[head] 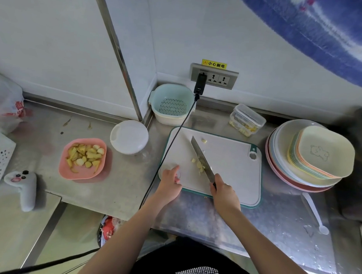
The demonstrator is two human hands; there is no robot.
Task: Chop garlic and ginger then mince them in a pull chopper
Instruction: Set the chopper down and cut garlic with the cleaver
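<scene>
my right hand [224, 192] grips the knife [202, 159], its blade beside garlic pieces [198, 164] mid-board; my left hand [170, 182], loosely curled, rests at the cutting board [232, 171]'s near-left corner.

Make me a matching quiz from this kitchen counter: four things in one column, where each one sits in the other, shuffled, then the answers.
Things:
1. knife
2. spoon
3. colander
4. pink bowl

Places:
A. under the wall socket
B. in the right hand, over the board
C. left of the white lid
D. on the counter in front of the stacked plates

Pairs: 1-B, 2-D, 3-A, 4-C
</scene>
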